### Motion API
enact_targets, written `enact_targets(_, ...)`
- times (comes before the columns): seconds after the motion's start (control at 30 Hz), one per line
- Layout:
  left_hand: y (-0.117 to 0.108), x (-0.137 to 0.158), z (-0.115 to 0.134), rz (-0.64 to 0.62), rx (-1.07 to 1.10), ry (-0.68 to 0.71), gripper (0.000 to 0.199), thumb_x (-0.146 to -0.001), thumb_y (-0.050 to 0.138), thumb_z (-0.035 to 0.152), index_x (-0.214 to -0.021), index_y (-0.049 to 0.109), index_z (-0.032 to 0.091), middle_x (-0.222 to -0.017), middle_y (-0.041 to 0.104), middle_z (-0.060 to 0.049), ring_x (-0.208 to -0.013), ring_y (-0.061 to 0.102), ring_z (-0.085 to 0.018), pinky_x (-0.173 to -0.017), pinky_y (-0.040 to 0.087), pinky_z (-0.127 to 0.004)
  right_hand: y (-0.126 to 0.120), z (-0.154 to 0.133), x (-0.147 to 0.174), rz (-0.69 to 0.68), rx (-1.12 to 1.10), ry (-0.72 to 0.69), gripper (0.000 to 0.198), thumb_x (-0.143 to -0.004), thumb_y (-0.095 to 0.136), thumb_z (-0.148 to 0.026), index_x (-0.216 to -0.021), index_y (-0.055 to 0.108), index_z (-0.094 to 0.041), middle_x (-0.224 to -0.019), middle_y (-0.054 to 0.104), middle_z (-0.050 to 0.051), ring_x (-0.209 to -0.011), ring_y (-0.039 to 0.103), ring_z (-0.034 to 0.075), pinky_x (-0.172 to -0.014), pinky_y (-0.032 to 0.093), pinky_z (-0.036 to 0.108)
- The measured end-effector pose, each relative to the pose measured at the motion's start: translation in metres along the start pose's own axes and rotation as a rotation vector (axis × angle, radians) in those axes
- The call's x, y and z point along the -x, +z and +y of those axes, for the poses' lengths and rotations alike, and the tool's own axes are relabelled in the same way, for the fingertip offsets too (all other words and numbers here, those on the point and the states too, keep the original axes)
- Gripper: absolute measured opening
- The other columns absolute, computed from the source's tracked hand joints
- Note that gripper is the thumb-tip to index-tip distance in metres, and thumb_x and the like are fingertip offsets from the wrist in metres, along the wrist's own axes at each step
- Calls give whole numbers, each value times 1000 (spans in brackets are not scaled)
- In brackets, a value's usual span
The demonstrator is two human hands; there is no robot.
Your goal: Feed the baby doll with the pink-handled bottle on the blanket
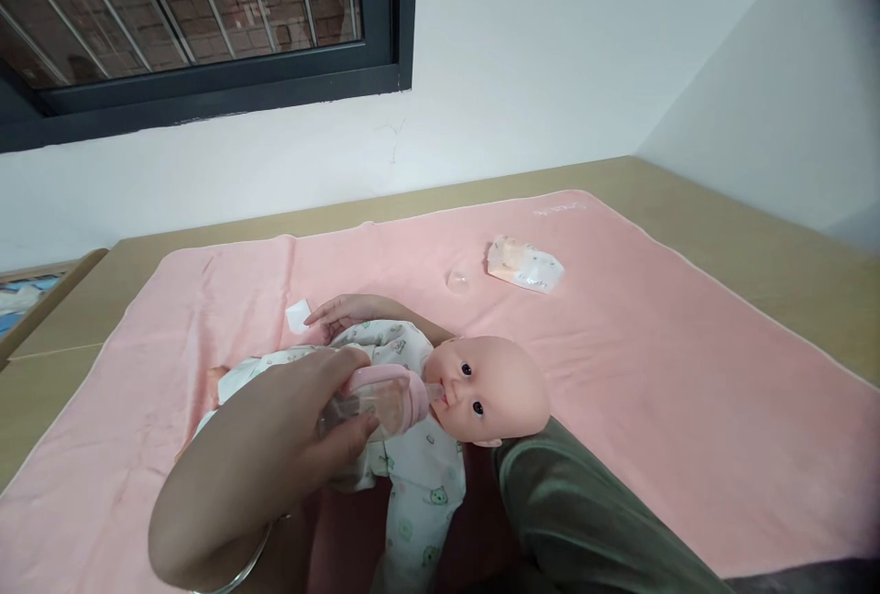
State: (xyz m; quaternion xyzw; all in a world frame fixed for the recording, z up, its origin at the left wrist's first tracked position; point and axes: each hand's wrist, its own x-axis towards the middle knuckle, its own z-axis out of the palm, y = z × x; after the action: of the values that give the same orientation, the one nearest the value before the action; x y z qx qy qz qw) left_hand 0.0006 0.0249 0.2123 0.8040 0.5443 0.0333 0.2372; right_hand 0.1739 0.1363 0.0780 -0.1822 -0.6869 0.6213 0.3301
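Gripping the bottle [390, 409] in the left hand [330, 415], with the thumb on its near side and the other fingers closed over its far side, the teat pointing beyond the fingertips to the mouth of the doll [491, 388]. Holding the doll face up over the mat [660, 374], left of its middle, with head by the leg [577, 493]. Passing the right arm behind its neck, with the right hand [350, 309] at its far side, fingers loosely extended by the white square [298, 316]; cannot tell whether pinched on it. Cannot see the bottle's base, behind the left hand, nor the doll's near cuff, cut off below. Can barely make out the clear cap [457, 279] toward the mat's far edge, just left of the packet [524, 265]. Cannot read the print on the packet, nor the pale lettering at the mat's far right corner.
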Motion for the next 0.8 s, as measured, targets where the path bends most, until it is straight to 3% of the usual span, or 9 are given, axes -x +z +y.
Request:
enact_targets(0.17, -1, -1, -2, -31, 8, -7, 29, -100, 49, 47, -97, 68, 25, -94, 77, -4, -88, 75, -28, -80, 59, -40, 3, -1, 9, 35, -40, -8, 35, -101, 69, -54, -127, 77, -32, -111, 78, 4, -117, 71, 21, -89, 59, 30)
enact_targets(0.57, -1, -2, -3, -48, 17, 9, 29, -99, 56, 46, -113, 73, 27, -99, 78, -5, -89, 75, -27, -78, 59, -37, 5, -9, 9, 43, -103, -5, 30, -102, 67, -50, -121, 79, -29, -106, 78, 4, -109, 72, 18, -86, 57, 28)
enact_targets(0.8, 0, -1, -4, -92, -16, 15, 31, -100, 53, 49, -111, 69, 24, -97, 75, -6, -83, 71, -26, -75, 56, -36, 13, -5, 10, 110, -158, -8, 27, -103, 65, -47, -114, 79, -26, -96, 77, 3, -101, 71, 15, -86, 56, 25)
